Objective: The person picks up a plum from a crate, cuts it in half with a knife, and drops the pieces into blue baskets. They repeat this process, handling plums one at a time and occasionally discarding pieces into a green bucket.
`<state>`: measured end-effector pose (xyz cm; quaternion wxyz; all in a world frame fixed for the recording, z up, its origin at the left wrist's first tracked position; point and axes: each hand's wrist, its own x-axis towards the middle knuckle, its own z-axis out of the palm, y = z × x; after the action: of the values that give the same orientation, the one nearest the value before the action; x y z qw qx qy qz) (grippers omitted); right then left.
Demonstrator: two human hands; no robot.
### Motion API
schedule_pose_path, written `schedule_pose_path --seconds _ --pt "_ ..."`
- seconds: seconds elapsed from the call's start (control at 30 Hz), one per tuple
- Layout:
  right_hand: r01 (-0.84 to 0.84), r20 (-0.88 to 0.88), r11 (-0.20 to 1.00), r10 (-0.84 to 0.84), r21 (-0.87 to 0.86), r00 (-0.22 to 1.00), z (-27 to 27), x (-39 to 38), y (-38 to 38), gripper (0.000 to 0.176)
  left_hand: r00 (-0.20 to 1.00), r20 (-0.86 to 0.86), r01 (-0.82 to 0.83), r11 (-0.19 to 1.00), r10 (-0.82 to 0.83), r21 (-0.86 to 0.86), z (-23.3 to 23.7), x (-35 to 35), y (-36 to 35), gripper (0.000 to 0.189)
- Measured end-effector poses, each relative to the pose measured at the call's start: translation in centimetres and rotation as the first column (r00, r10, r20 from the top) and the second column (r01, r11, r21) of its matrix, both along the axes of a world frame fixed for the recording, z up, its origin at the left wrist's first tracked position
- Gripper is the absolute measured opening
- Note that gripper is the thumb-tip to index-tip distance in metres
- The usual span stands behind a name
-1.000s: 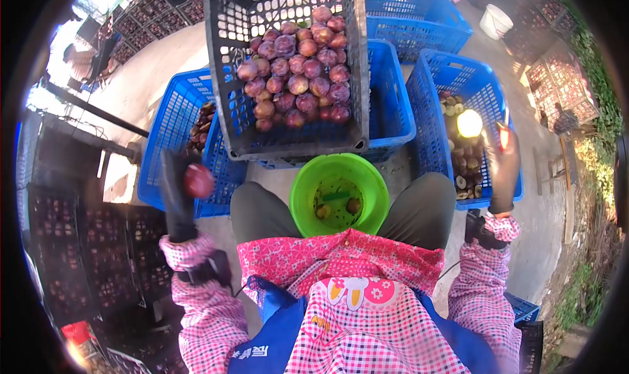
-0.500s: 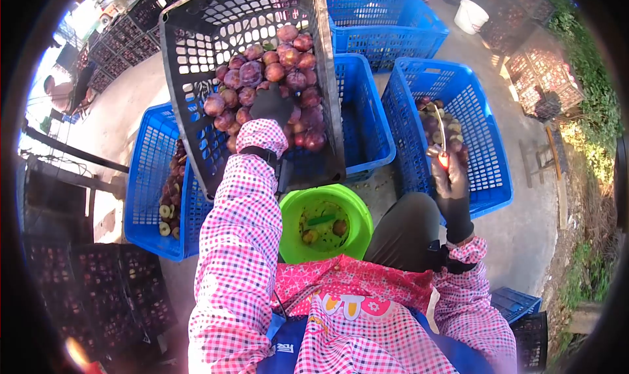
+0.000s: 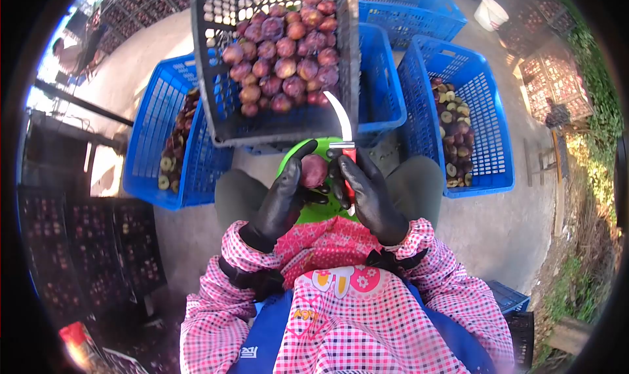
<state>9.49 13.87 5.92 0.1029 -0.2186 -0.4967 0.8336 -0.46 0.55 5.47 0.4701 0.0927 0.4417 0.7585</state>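
Both of my hands wear black gloves and meet above a bright green basin (image 3: 286,164) between my knees. My left hand (image 3: 283,197) is closed around a reddish-purple plum (image 3: 314,171). Gripped in my right hand (image 3: 367,194) is a curved knife (image 3: 349,152) with a red handle, its blade pointing up and away from me. The blade stands close to the plum's right side without visibly touching it. Just beyond the hands, a black crate (image 3: 216,140) tilts toward me, with many whole plums (image 3: 286,66) inside. The hands hide most of the basin's inside.
Cut plums lie in a blue crate (image 3: 145,171) at left and another blue crate (image 3: 490,177) at right. More blue crates (image 3: 419,26) stand behind the black one. Stacked dark crates (image 3: 98,243) fill the lower left. A white bucket (image 3: 490,13) stands at the back right.
My left hand has come out of the black crate with a plum and moved down over the basin. My right hand has brought the knife in from the right-hand blue crate.
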Motion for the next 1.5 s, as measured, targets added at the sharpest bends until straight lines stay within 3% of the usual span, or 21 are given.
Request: schedule_pose_path --seconds 0.1,0.13,0.17,0.23,0.27,0.3,0.37,0.43,0.6,0.83,0.9,1.0,1.07,1.2,1.27,1.33,1.37,1.4,1.43,1.47,1.5 --pt "-0.101 -0.1 0.992 0.094 -0.071 0.991 0.2 0.8 -0.9 0.025 0.993 -0.077 0.08 0.995 -0.084 -0.06 -2.3 0.0 -3.0 0.059" --pt "-0.085 -0.013 0.992 0.086 0.089 0.996 1.1 1.0 -0.8 0.025 0.975 0.222 0.019 0.998 -0.031 0.055 -2.8 0.4 -3.0 0.06" --pt "-0.094 -0.015 0.991 0.096 0.097 0.995 1.0 1.2 -0.8 0.025 0.975 0.219 0.01 0.998 -0.023 0.063 -3.1 0.9 -3.0 0.06" --pt "-0.111 0.043 0.858 0.103 0.502 0.994 0.6 1.7 -0.8 0.025 0.921 0.39 -0.073 0.984 0.004 0.162 -3.1 1.6 -2.9 0.057" --pt "-0.177 0.091 0.768 0.154 0.615 0.984 0.8 2.1 -0.9 0.02 0.906 0.423 -0.07 0.976 -0.025 0.206 -2.9 1.7 -2.9 0.052" --pt "-0.18 0.093 0.765 0.156 0.619 0.983 1.3 2.3 -1.3 0.02 0.905 0.424 -0.073 0.975 -0.024 0.211 -3.1 1.8 -2.8 0.052" --pt "-0.112 0.055 0.529 0.122 0.841 0.991 2.0 2.4 -2.3 0.017 0.904 0.428 -0.104 0.974 0.007 0.204 -3.7 1.9 -2.7 0.048" --pt "-0.119 0.087 0.534 0.085 0.837 0.993 1.4 2.7 -2.8 0.017 0.903 0.429 -0.078 0.979 -0.011 0.189 -3.6 1.7 -2.7 0.047" --pt "-0.056 0.049 0.379 0.029 0.924 0.998 1.0 2.8 -3.3 0.02 0.929 0.368 -0.037 0.985 -0.028 0.169 -2.5 2.2 -2.4 0.042" --pt "-0.043 0.04 0.402 0.016 0.914 0.999 1.1 2.7 -3.3 0.021 0.941 0.337 -0.049 0.984 -0.013 0.174 -3.4 2.6 -2.3 0.042" --pt "0.0 0.001 0.293 -0.005 0.956 1.0 0.5 2.6 -3.3 0.021 0.949 0.316 -0.047 0.978 -0.02 0.203 -3.0 2.8 -2.2 0.042" --pt "-0.03 0.039 0.282 -0.026 0.959 0.999 0.5 2.8 -3.3 0.021 0.971 0.229 0.011 0.975 -0.063 0.223 -1.7 3.0 -2.0 0.041" --pt "-0.052 0.062 0.279 -0.025 0.959 0.998 0.3 2.8 -3.4 0.021 0.977 0.204 -0.084 0.991 0.062 0.103 -1.6 3.4 -1.8 0.04" --pt "-0.096 0.111 0.226 -0.057 0.97 0.992 0.0 3.0 -3.6 0.021 0.997 0.075 -0.004 0.992 -0.005 0.122 -2.6 3.3 -2.2 0.043" --pt "-0.105 0.119 0.195 -0.059 0.975 0.991 -1.1 3.1 -3.6 0.023 0.981 -0.191 -0.011 0.994 -0.01 -0.108 -2.2 3.2 -2.4 0.041" --pt "-0.117 0.129 0.166 -0.064 0.979 0.99 -2.8 3.3 -3.4 0.024 0.99 -0.138 -0.052 0.994 0.039 -0.094 -2.9 3.4 -1.8 0.039" --pt "-0.086 0.076 0.525 0.041 0.847 0.996 -3.7 2.9 -2.8 0.027 0.991 -0.091 -0.104 0.992 0.097 -0.078 -3.2 3.3 -1.6 0.038" --pt "-0.086 -0.012 0.809 0.114 0.582 0.993 -4.3 2.9 -2.6 0.03 0.991 -0.093 -0.103 0.991 0.095 -0.082 -3.4 3.1 -1.6 0.038" --pt "-0.085 -0.018 0.81 0.117 0.581 0.993 -3.5 3.3 -2.1 0.03 0.998 0.055 -0.043 0.992 0.036 0.122 -3.5 2.8 -1.7 0.04" --pt "-0.321 -0.109 0.939 0.334 0.126 0.936 -2.1 4.1 -1.2 0.032 0.98 0.19 -0.014 0.945 -0.051 0.328 -3.6 2.5 -1.7 0.044" --pt "-0.539 -0.285 0.775 0.462 -0.329 0.84 -0.5 4.7 -0.9 0.033 0.98 0.194 -0.019 0.945 -0.047 0.326 -3.9 2.5 -1.6 0.044"
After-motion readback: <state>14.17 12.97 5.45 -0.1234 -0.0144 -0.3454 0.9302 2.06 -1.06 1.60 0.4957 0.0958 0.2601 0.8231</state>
